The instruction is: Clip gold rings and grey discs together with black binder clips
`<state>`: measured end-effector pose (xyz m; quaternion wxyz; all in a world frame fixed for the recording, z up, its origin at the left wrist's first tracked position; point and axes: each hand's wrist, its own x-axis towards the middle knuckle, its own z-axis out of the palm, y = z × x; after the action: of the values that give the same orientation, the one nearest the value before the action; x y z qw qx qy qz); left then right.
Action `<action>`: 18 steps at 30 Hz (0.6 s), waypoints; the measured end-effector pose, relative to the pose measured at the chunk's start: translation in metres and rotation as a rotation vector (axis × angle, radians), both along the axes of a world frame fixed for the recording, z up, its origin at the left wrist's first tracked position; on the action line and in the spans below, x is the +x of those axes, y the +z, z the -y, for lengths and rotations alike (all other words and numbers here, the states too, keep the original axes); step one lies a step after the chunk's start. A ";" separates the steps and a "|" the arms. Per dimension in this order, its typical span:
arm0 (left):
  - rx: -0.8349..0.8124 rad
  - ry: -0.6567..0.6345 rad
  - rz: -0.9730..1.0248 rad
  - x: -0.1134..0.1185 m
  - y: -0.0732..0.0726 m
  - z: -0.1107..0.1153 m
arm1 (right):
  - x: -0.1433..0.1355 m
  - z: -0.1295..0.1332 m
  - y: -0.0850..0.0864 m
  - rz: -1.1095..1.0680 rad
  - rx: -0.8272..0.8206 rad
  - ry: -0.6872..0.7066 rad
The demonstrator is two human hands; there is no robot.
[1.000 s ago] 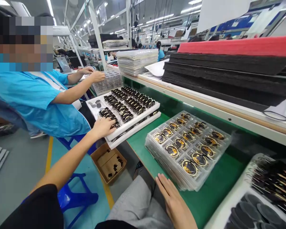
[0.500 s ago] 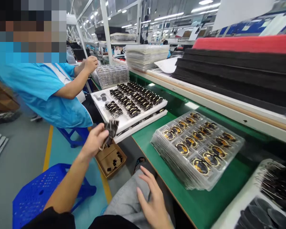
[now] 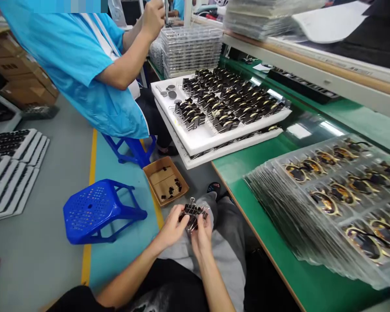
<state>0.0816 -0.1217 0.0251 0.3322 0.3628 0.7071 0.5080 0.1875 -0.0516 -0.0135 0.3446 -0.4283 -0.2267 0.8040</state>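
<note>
Over my lap, my left hand (image 3: 173,226) grips the left side of a cluster of black binder clips (image 3: 192,213) with wire handles. My right hand (image 3: 203,230) has its fingers closed on the cluster's right side. What the clips are clamped on is too small to tell. Beyond my hands, a white foam tray (image 3: 195,141) carries rows of similar clipped pieces and some loose dark lenses, stacked over another such tray. Below it on the floor, a cardboard box (image 3: 157,180) has a few black clips inside.
Stacked clear trays of sunglasses (image 3: 328,177) stand on the green table (image 3: 243,177) at right. A blue stool (image 3: 91,208) is at left. A co-worker in blue (image 3: 74,65) sits beyond it, near clear trays (image 3: 191,50).
My left hand has brought the clip cluster over my lap. My right hand, open before, has closed on it. The view has turned downward and to the left.
</note>
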 end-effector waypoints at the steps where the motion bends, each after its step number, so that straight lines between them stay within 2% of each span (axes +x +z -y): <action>1: -0.007 0.004 -0.023 -0.005 0.003 0.000 | 0.001 -0.001 0.000 0.018 0.016 0.006; 4: -0.020 -0.079 -0.014 -0.019 0.009 -0.004 | -0.001 -0.007 0.003 0.071 0.088 0.062; 7: -0.037 -0.154 -0.079 -0.025 0.004 -0.013 | -0.009 -0.013 0.004 0.079 0.134 0.088; 9: -0.009 -0.060 -0.076 -0.024 -0.004 -0.017 | -0.015 -0.018 0.003 0.075 0.142 0.064; 11: 0.030 0.125 -0.017 -0.021 -0.014 -0.021 | -0.021 -0.022 0.001 0.078 0.154 0.002; 13: -0.009 0.269 0.083 -0.017 -0.025 -0.025 | -0.024 -0.025 0.000 0.088 0.173 -0.076; 15: -0.099 0.323 0.172 -0.015 -0.035 -0.029 | -0.026 -0.024 0.000 0.095 0.194 -0.128; 18: -0.166 0.415 0.218 -0.011 -0.050 -0.038 | -0.027 -0.016 0.001 0.125 0.234 -0.132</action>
<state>0.0702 -0.0835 -0.0245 0.3235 0.1243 0.7659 0.5416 0.1604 -0.0361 -0.0121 0.4295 -0.4485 -0.3112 0.7194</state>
